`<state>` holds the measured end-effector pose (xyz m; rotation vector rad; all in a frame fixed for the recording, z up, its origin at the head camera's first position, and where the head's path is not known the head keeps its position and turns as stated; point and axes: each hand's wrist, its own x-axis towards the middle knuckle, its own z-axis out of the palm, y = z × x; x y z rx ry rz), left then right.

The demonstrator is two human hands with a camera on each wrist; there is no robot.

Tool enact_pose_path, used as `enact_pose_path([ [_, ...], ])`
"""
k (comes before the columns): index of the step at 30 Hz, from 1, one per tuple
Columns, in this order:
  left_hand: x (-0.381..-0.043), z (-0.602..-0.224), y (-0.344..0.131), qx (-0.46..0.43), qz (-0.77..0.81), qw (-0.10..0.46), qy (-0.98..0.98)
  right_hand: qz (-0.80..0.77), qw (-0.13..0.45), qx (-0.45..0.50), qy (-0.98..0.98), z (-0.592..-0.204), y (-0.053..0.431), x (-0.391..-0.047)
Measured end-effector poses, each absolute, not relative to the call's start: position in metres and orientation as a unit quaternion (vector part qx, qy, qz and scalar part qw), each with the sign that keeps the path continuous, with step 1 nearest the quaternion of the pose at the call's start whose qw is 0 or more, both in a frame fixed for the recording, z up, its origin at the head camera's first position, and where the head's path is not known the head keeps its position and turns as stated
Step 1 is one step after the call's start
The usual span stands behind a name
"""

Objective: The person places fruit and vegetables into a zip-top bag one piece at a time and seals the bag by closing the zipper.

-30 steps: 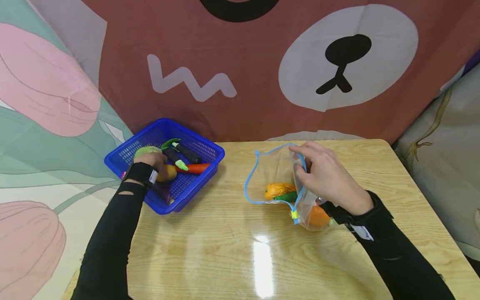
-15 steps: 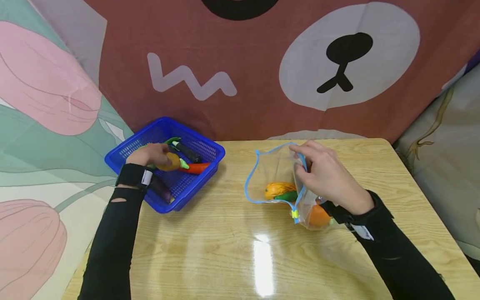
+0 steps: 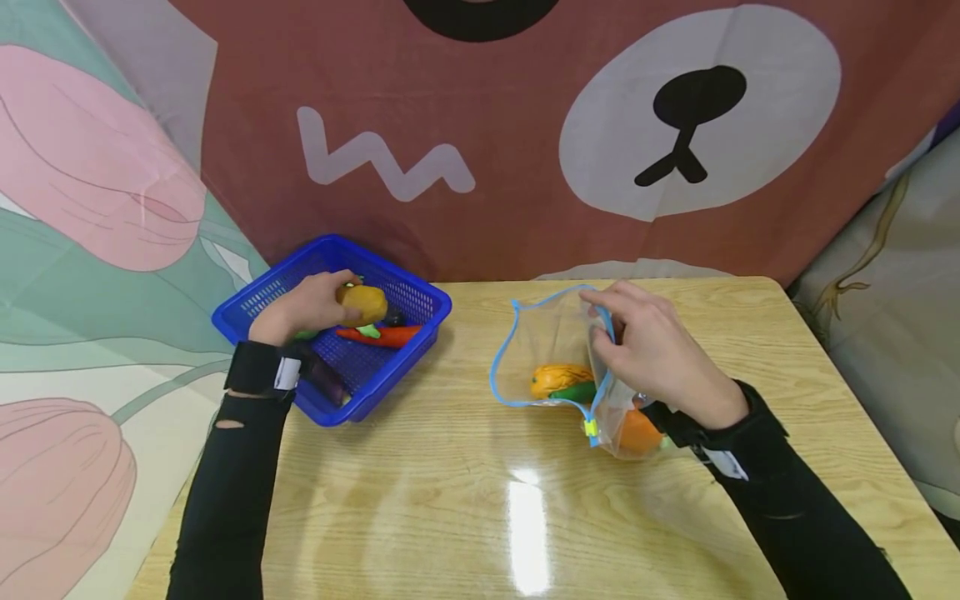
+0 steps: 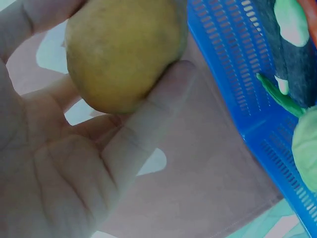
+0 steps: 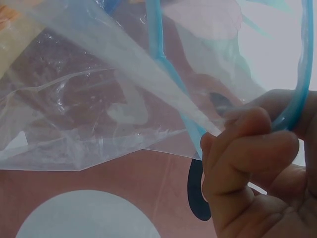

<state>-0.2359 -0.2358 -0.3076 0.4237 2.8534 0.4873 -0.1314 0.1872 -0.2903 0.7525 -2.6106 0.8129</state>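
My left hand (image 3: pixel 303 304) holds a yellow-brown potato (image 3: pixel 364 303) between thumb and fingers, over the blue plastic basket (image 3: pixel 437 318). Close up, the potato (image 4: pixel 124 49) fills the top of the left wrist view. My right hand (image 3: pixel 652 350) pinches the blue-edged rim of a clear zip bag (image 5: pixel 153 29), whose mouth gapes to the left. Inside the bag lie a ridged yellow-orange vegetable (image 3: pixel 557 378), a green one (image 3: pixel 576 393) and a round orange one (image 3: pixel 639 433). A yellow slider (image 3: pixel 591 427) sits at the bag's near corner.
Still in the basket are a red-orange carrot (image 3: pixel 397 337), a purple eggplant (image 3: pixel 327 380), dark vegetables with pale green ends (image 4: pixel 299 69), a green pepper (image 4: pixel 280 96) and a pale green round vegetable (image 4: pixel 307 148). A printed cloth (image 3: pixel 510 233) hangs behind the wooden table (image 3: pixel 420 500).
My left hand has picked up the potato from among the vegetables and moved it up and to the right over the basket. The right hand and bag stay practically still.
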Motion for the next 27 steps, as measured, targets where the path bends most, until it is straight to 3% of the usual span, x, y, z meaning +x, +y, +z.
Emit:
enact_pose_path([
  [9,-0.215,-0.309,-0.209,0.211,0.222,0.050,0.951,0.279,0.146,0.257,-0.914,-0.290,0.188,-0.132],
  [18,-0.165,-0.289,-0.156,0.338,0.302,-0.015,0.891,0.281,0.140,0.256,-0.914,-0.288,0.187,-0.133],
  [27,-0.141,-0.288,-0.099,0.448,0.302,-0.040,0.841,0.274,0.141,0.257,-0.916,-0.288,0.185,-0.131],
])
